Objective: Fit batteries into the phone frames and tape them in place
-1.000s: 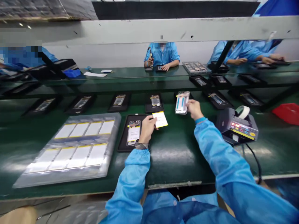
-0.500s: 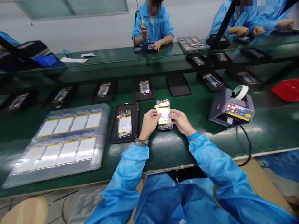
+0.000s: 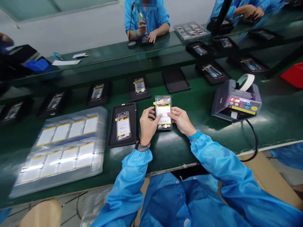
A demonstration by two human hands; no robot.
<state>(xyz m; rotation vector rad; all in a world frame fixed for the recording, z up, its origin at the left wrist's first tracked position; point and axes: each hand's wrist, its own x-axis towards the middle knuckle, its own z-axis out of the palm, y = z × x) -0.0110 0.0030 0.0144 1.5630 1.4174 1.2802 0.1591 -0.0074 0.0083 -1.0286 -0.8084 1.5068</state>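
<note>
An opened smartphone (image 3: 163, 110) with a white battery (image 3: 163, 114) edged in yellow is held over the green bench. My right hand (image 3: 181, 119) grips its right side, fingers behind the edge and thumb on the battery. My left hand (image 3: 148, 124) is at the phone's left side, its thumb pressed on the battery's lower part and its fingers curled near the edge. A yellow tab sticks out at the phone's upper left. Just left, another opened phone (image 3: 123, 126) with a battery lies in a black tray (image 3: 112, 135).
Stacked clear plastic trays (image 3: 99, 142) of batteries lie to the left. A tape dispenser (image 3: 234, 102) with a white roll stands right. Behind are several black trays with phones and one bare black tray (image 3: 176, 80). Co-workers sit beyond a raised shelf (image 3: 101, 64); one person (image 3: 146, 20) holds a tool.
My left fingers have lifted and spread a little from the phone's left edge, while the thumb stays on the battery. The phone is tilted slightly differently. The head view has shifted a little.
</note>
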